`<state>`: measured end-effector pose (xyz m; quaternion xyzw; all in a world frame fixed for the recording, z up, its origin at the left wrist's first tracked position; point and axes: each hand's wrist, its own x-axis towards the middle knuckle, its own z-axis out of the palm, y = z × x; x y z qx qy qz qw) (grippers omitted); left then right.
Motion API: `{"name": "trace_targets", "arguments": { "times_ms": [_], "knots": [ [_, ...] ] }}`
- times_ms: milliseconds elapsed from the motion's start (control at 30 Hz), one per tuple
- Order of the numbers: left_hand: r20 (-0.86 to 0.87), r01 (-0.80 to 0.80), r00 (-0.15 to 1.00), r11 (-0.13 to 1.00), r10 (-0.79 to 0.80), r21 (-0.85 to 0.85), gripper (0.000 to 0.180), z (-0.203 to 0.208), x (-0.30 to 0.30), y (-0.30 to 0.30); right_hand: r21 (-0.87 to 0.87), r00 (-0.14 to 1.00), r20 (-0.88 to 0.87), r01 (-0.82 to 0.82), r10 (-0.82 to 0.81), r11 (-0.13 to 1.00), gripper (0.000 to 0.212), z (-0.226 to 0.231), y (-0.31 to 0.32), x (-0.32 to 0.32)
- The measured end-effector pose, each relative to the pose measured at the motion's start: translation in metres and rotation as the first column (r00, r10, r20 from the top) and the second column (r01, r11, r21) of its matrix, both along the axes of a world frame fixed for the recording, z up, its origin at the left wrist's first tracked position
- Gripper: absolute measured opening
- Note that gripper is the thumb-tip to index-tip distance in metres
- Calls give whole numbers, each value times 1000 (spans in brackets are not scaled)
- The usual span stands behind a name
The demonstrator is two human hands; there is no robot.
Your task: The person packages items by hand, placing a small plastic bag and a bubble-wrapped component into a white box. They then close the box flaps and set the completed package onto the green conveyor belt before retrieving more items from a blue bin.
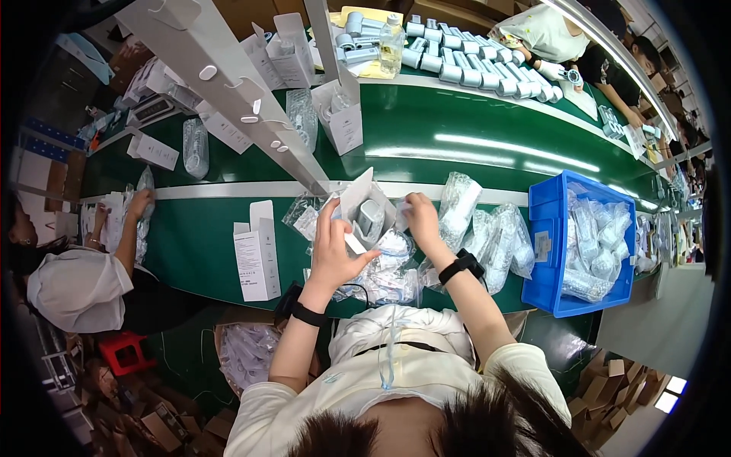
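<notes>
An open white carton (355, 199) stands tilted in front of me with its flaps up. Inside it sits a grey-and-white device (371, 219) in clear wrap. My left hand (335, 247) is curved round the carton's left side, fingers on its far edge and thumb at its near corner. At the right flap, my right hand (421, 219) is closed, its fingertips pinched on the flap's edge. Below the carton lies a pile of small clear packets (388, 270) with white and blue contents. Bubble-wrapped items (459, 202) lie just beyond my right hand.
To my left stands another white carton (257, 259). A blue crate (545, 247) of bubble-wrapped items is at the right. Across the metal rail are more cartons (337, 118) and rows of grey devices (472, 72). A co-worker (84, 282) works at the left.
</notes>
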<state>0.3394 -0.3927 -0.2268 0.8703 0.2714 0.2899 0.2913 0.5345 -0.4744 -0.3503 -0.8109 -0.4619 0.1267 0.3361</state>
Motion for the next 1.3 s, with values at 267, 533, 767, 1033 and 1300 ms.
{"name": "trace_targets", "arguments": {
  "times_ms": [267,533,767,1033,1300],
  "knots": [
    [-77,-152,986,988,149,-28,27,16,8,-8,647,933,-345,159,101,746,25,132,-25,-10],
    [21,-231,969,932,246,-279,11,10,4,7,301,594,528,-799,607,521,22,134,16,-32],
    [3,-341,928,856,372,-388,5,10,-4,4,216,654,380,-750,654,625,56,134,6,-31],
    [282,-197,869,809,405,-553,56,-12,-38,37,375,760,-489,-260,428,890,104,83,24,-12],
    [-403,-478,876,373,263,-796,80,-105,-213,144,397,969,-239,42,59,917,101,93,136,124]
  ]
}}
